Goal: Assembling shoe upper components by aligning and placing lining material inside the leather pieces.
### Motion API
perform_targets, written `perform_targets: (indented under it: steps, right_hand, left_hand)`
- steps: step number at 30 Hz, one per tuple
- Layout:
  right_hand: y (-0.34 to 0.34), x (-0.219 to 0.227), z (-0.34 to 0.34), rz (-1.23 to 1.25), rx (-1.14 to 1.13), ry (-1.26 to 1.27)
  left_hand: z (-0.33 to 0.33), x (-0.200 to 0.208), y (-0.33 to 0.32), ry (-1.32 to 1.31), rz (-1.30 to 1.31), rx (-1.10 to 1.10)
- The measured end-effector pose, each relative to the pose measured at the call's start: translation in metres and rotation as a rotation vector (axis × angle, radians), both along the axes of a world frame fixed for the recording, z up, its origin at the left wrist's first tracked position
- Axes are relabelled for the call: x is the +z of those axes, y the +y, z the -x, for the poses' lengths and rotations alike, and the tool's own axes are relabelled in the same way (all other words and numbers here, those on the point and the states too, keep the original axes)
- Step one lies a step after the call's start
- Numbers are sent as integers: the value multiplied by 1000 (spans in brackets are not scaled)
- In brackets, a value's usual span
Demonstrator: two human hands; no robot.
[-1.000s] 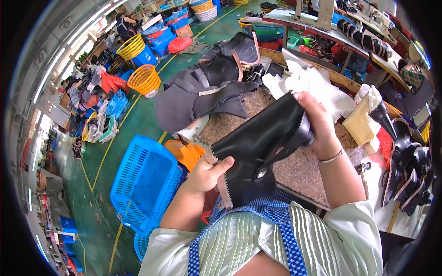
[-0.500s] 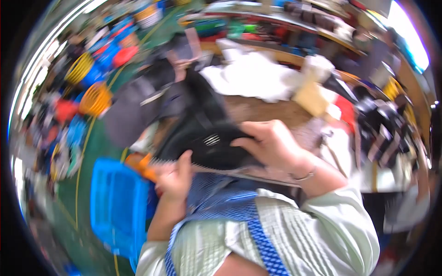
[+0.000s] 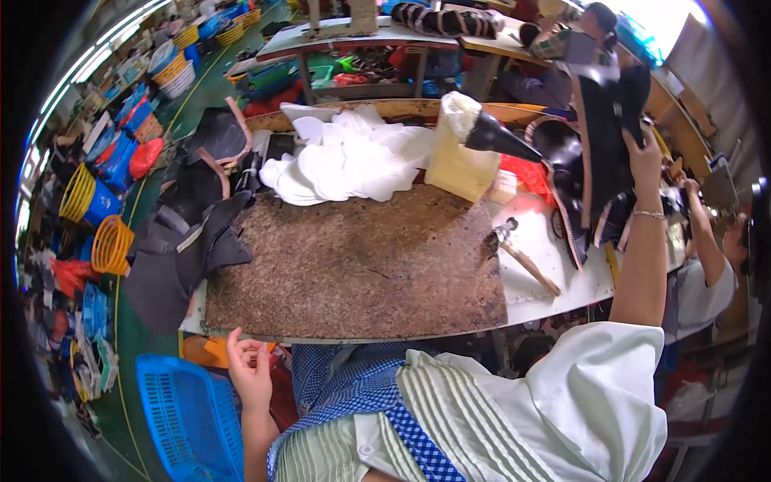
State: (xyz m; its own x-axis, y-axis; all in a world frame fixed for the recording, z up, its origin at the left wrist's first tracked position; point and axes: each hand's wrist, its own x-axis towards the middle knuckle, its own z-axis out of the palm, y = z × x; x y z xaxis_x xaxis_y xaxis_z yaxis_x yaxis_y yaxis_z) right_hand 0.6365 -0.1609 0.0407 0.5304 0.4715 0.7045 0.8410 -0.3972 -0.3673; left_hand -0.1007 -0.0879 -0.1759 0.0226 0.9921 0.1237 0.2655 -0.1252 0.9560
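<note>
Over at the far right, my right hand is raised with its fingers closed at the lower edge of a black boot upper. The upper hangs above other black uppers with tan edges on the table's right side. My left hand holds nothing; its fingers are apart and loosely bent by the table's front left edge. Between the hands lies a worn brown board. A hammer with a wooden handle rests to the board's right.
White cut pads are heaped behind the board, beside a yellow block and a black cone. Dark grey pieces overhang the left edge. A blue basket stands at lower left. Another person's arm is close by at right.
My right hand has moved from the front middle to the far right with the black upper. My left hand has let go of it and dropped back left. The board is uncovered.
</note>
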Motion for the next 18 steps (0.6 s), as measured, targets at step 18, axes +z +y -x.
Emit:
perform_targets:
  steps: [18]
  right_hand:
    - [21, -219, 2, 734, -443, 59]
  left_hand:
    - [29, 26, 126, 604, -613, 311]
